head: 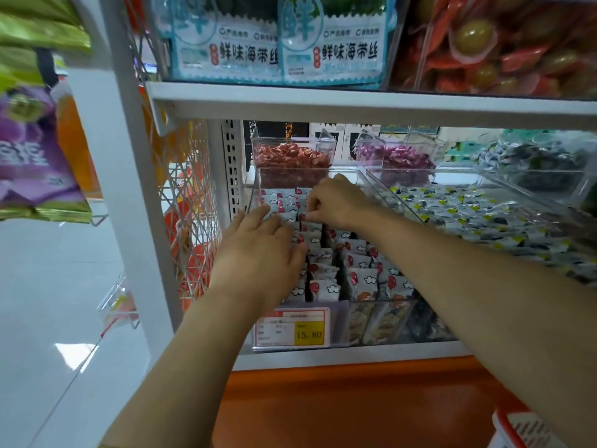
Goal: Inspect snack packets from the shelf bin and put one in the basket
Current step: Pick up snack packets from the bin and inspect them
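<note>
Cloud-print snack packets [358, 263] are standing in rows inside the clear shelf bin [253, 192]. Right hand [336, 202] is curling its fingers, pinching one packet's top edge near the bin's far end. Left hand [258, 250], fingers straight, is lying flat on the left row. Likely the picking step. Next move: lifting that packet free and turning it for inspection. Basket [513, 425] is sitting low right, well apart.

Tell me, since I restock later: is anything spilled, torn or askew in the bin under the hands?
Nothing stands out. The white packets stand in rows inside the clear bin; the left hand rests on them, and the right hand pinches one.
</note>
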### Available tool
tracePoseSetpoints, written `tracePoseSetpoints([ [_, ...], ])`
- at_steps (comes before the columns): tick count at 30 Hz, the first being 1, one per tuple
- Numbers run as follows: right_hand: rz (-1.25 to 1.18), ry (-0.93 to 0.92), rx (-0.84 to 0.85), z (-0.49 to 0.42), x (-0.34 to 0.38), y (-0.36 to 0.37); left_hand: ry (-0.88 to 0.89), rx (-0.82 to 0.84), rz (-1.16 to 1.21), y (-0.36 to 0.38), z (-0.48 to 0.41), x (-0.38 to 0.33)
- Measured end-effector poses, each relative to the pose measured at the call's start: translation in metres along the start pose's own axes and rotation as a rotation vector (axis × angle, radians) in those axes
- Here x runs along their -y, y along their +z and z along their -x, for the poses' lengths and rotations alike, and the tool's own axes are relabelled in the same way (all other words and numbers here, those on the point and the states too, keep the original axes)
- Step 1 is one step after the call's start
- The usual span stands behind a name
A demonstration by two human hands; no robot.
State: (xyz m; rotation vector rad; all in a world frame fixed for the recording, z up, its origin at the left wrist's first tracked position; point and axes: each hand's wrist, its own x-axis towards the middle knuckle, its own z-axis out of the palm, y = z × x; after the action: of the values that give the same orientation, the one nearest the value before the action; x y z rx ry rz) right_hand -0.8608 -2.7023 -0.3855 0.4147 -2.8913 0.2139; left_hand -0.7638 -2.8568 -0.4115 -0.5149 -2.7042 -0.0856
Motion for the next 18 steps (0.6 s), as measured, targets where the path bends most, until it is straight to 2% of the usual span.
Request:
tracePoseSetpoints([
  [3, 0.006, -0.020, -0.026, -0.001, 0.005, -0.003, 0.005, -0.013, -0.002, 0.002, -0.001, 0.001],
  [7, -0.268, -0.089, 0.008, 0.006, 0.009, -0.011, -0.005, -0.010, 0.020, 0.003, -0.003, 0.000],
  [10, -0.375, -0.085, -0.075, 0.016, 0.008, -0.009, -0.021, -0.011, 0.049, 0.002, -0.003, -0.001],
  [12, -0.366, -0.082, -0.146, 0.021, 0.008, -0.004, -0.022, -0.005, 0.049, 0.002, -0.004, -0.001],
  [15, -0.276, -0.086, -0.118, 0.021, 0.012, 0.001, -0.027, 0.001, 0.042, 0.002, -0.005, -0.001],
  [18, -0.317, -0.081, -0.144, 0.020, 0.011, -0.008, -0.036, -0.008, 0.063, 0.001, -0.003, -0.001],
])
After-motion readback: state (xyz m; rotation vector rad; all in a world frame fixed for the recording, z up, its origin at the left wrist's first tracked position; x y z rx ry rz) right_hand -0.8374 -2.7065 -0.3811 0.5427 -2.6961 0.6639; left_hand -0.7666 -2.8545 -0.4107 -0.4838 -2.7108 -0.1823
